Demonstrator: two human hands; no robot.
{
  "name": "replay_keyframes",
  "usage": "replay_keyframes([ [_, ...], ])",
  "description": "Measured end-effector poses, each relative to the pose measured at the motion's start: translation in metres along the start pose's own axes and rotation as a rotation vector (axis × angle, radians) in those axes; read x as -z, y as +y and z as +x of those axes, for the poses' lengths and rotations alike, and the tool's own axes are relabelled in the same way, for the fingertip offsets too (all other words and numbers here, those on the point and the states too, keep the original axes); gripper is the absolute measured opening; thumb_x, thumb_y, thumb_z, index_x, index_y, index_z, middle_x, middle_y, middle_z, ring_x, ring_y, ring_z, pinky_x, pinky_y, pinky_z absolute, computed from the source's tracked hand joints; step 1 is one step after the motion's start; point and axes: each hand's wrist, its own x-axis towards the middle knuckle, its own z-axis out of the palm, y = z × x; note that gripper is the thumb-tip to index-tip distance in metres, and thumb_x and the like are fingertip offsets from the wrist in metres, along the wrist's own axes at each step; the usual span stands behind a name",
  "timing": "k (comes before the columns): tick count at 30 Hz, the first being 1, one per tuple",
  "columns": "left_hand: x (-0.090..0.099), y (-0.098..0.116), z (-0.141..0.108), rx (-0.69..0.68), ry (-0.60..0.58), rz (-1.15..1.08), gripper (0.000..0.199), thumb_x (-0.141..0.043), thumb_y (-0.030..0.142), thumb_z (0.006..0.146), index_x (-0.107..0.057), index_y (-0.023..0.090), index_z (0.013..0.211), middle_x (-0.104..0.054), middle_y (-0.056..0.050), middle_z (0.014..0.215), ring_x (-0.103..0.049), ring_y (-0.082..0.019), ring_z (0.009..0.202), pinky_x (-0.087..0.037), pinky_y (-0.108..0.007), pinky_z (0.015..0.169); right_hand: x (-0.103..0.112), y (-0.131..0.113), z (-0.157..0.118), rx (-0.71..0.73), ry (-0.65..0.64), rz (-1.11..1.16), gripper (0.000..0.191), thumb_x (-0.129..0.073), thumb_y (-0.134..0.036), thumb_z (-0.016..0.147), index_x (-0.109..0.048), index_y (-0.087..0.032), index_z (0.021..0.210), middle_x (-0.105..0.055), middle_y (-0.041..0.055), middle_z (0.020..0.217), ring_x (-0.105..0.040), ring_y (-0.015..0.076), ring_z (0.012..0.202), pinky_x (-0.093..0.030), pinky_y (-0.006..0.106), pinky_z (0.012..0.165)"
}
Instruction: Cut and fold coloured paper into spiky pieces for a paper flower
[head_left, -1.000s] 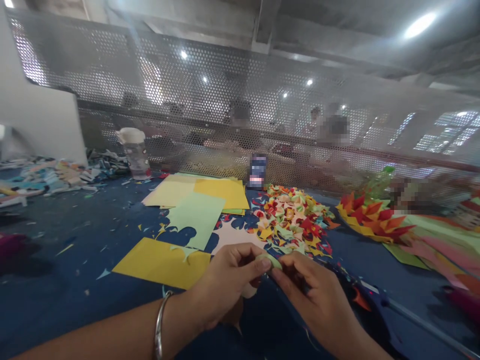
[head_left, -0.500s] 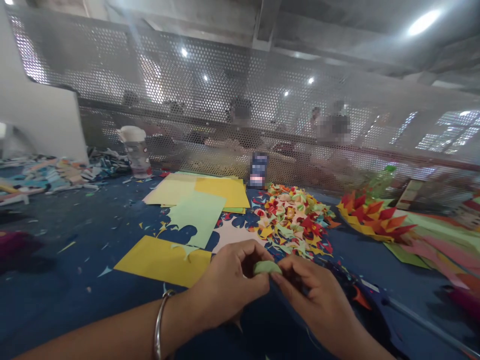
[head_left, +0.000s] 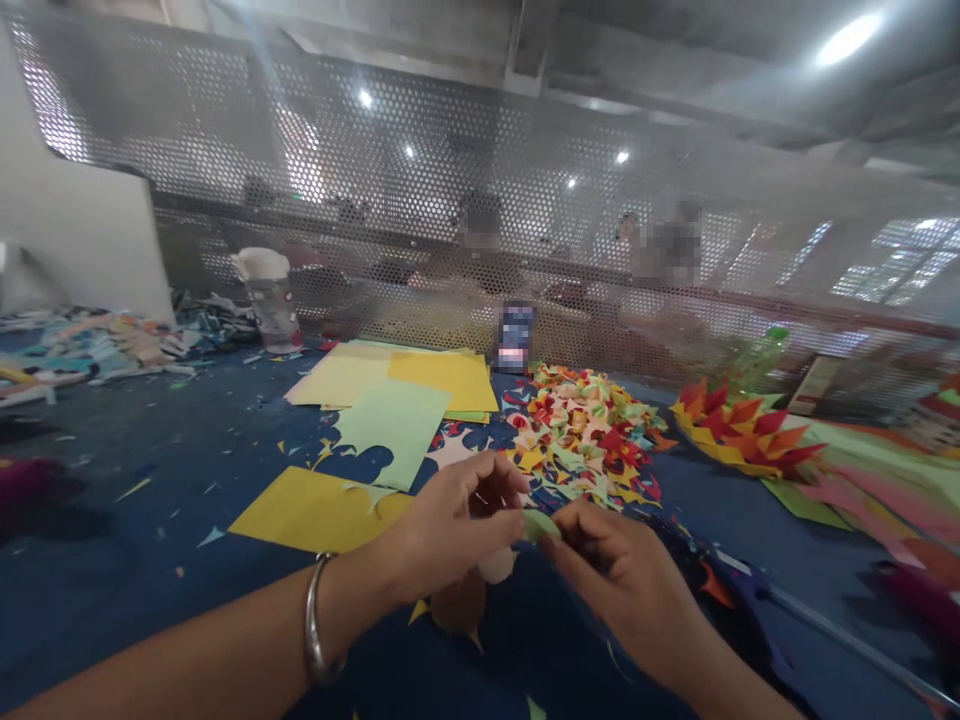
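A small folded piece of light green paper [head_left: 540,524] is pinched between the thumb and fingers of my right hand [head_left: 622,575]. My left hand [head_left: 450,525], with a silver bangle at its wrist, is just left of that piece. Its curled fingers stand apart from its thumb, and the thumb tip is at the paper's left edge. Below it lie a pale round paper piece [head_left: 496,567] and a brownish one [head_left: 459,603]. A yellow sheet [head_left: 307,510] lies beyond my left forearm, near a light green sheet [head_left: 401,425] with rounded cut-outs.
Behind my hands is a heap of colourful paper scraps [head_left: 592,435], with a phone [head_left: 516,335] at its back. Right of it sits a red-orange folded paper piece [head_left: 750,435]. A lidded cup [head_left: 271,300] stands back left, before a perforated screen [head_left: 420,200].
My left fingers have loosened and lifted off the green paper, which has shifted slightly right in my right hand. The round pieces below my left hand now show more.
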Motion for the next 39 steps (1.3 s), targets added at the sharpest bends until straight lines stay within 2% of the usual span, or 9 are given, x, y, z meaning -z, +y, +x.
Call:
replay_keyframes([
  [4, -0.004, -0.001, -0.004, 0.031, -0.104, 0.000, 0.020, -0.060, 0.028, 0.074, -0.058, 0.019, 0.091, -0.059, -0.001, 0.077, -0.050, -0.012, 0.065, -0.039, -0.023, 0.059, -0.002, 0.001, 0.000, 0.010, -0.035, 0.013, 0.020, -0.049, -0.033, 0.088, -0.054, -0.019, 0.074, -0.041, -0.0056, 0.059, -0.034, 0.0090, 0.051, -0.027, 0.020, 0.045],
  [11, 0.002, 0.003, -0.002, 0.073, -0.178, -0.009, 0.020, -0.060, 0.030, 0.074, -0.063, 0.017, 0.088, -0.062, -0.002, 0.073, -0.051, -0.012, 0.063, -0.039, -0.023, 0.058, -0.001, 0.005, 0.001, 0.014, -0.060, -0.051, 0.017, -0.049, -0.025, 0.086, -0.051, -0.018, 0.071, -0.039, -0.0055, 0.058, -0.034, 0.0087, 0.052, -0.028, 0.020, 0.046],
  [16, 0.006, 0.003, 0.001, 0.114, -0.068, -0.037, 0.011, -0.064, 0.027, 0.070, -0.064, 0.017, 0.073, -0.059, 0.000, 0.065, -0.049, -0.012, 0.060, -0.035, -0.023, 0.055, 0.004, 0.008, 0.003, 0.010, 0.008, -0.119, 0.016, -0.046, -0.023, 0.087, -0.053, -0.019, 0.073, -0.045, -0.0041, 0.059, -0.041, 0.0098, 0.053, -0.032, 0.021, 0.047],
  [19, 0.004, 0.001, 0.002, 0.192, 0.006, -0.239, 0.011, -0.066, 0.026, 0.068, -0.060, 0.016, 0.069, -0.054, 0.003, 0.060, -0.044, -0.009, 0.055, -0.032, -0.022, 0.053, 0.004, 0.007, 0.002, 0.075, 0.115, -0.192, 0.013, -0.047, -0.023, 0.087, -0.054, -0.019, 0.076, -0.051, -0.0028, 0.063, -0.045, 0.0106, 0.054, -0.036, 0.022, 0.050],
  [22, -0.003, 0.001, 0.000, 0.285, 0.037, -0.458, 0.014, -0.069, 0.023, 0.066, -0.057, 0.016, 0.068, -0.055, 0.003, 0.062, -0.047, -0.008, 0.056, -0.036, -0.023, 0.058, 0.001, 0.006, -0.002, 0.186, 0.181, -0.242, 0.006, -0.050, -0.020, 0.086, -0.055, -0.020, 0.083, -0.054, -0.0018, 0.069, -0.049, 0.0110, 0.057, -0.039, 0.022, 0.053],
  [24, -0.007, 0.003, -0.001, 0.327, 0.047, -0.558, 0.018, -0.070, 0.022, 0.065, -0.054, 0.016, 0.068, -0.057, 0.002, 0.064, -0.051, -0.009, 0.058, -0.039, -0.024, 0.061, -0.002, 0.006, -0.004, 0.258, 0.177, -0.271, 0.007, -0.050, -0.018, 0.085, -0.055, -0.021, 0.090, -0.054, -0.0009, 0.074, -0.050, 0.0109, 0.059, -0.040, 0.022, 0.055],
  [29, -0.011, 0.006, -0.004, 0.437, 0.056, -0.686, 0.026, -0.075, 0.022, 0.060, -0.050, 0.016, 0.066, -0.058, 0.002, 0.061, -0.055, -0.010, 0.058, -0.038, -0.022, 0.054, -0.004, 0.009, -0.006, 0.362, 0.152, -0.381, 0.019, -0.049, -0.014, 0.085, -0.054, -0.022, 0.101, -0.056, 0.0013, 0.080, -0.054, 0.0126, 0.066, -0.043, 0.024, 0.061],
  [35, -0.011, 0.005, -0.004, 0.413, 0.020, -0.725, 0.024, -0.074, 0.015, 0.059, -0.051, 0.016, 0.067, -0.057, 0.003, 0.063, -0.055, -0.008, 0.057, -0.040, -0.023, 0.057, -0.002, 0.007, -0.004, 0.357, 0.137, -0.355, 0.015, -0.048, -0.016, 0.087, -0.057, -0.022, 0.097, -0.057, 0.0022, 0.080, -0.056, 0.0138, 0.068, -0.044, 0.025, 0.060],
  [39, -0.012, 0.005, -0.004, 0.350, -0.001, -0.712, 0.022, -0.072, 0.016, 0.064, -0.058, 0.016, 0.081, -0.058, 0.002, 0.072, -0.054, -0.008, 0.061, -0.043, -0.023, 0.061, -0.002, 0.003, -0.003, 0.283, 0.137, -0.259, 0.008, -0.050, -0.019, 0.086, -0.057, -0.021, 0.088, -0.055, -0.0001, 0.075, -0.052, 0.0116, 0.060, -0.042, 0.023, 0.055],
])
